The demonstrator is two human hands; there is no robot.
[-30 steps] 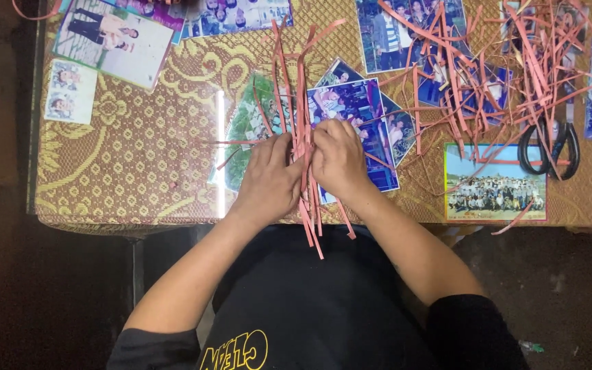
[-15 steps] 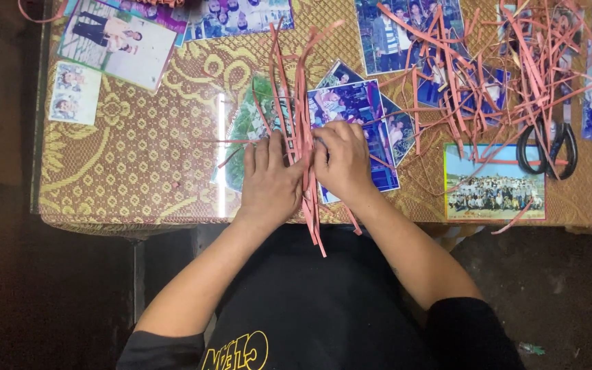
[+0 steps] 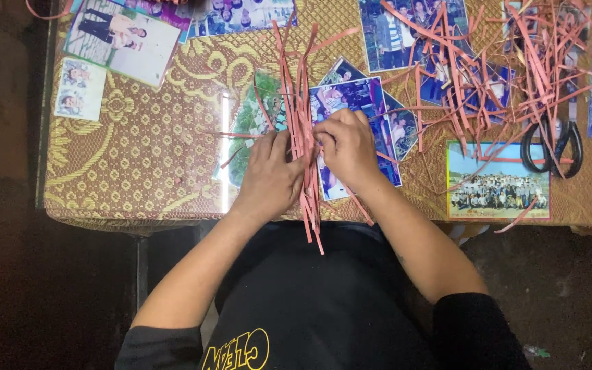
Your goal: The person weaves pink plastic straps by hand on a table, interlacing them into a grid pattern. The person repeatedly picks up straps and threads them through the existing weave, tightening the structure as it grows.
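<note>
Both hands press in on a bundle of pink paper strips [image 3: 301, 137] from either side. The left hand [image 3: 268, 179] lies with its fingers stretched flat along the bundle's left edge; its grip is open, pushing rather than pinching. The right hand [image 3: 348, 147] curls at the knuckles against the right edge, its fingertips tucked into the strips, so its grip looks closed on the bundle, though the thumb is hidden.

The bundle runs lengthwise away from the person, its lower ends hanging past the near edge of the surface [image 3: 138, 171] over a black shirt [image 3: 316, 301], its upper ends fanning apart. The strips appear thin, light and limp; they would likely bend, slip past one another and scatter if held loosely. The steadiest hold seems to be around the middle, where they lie tightest, squeezed from both sides.

Beneath the hands lie overlapping printed photographs [image 3: 358, 103], mostly blue and glossy. A larger white-bordered photograph [image 3: 121, 38] and a small one [image 3: 80, 89] sit at the far left. To the right, a loose pile of strips [image 3: 488, 75] sprawls over more prints, touching black-handled scissors [image 3: 551, 147]. Just below it lies a rectangular group photograph [image 3: 498, 181] with green-yellow edges. The surface wears a gold patterned cloth.
</note>
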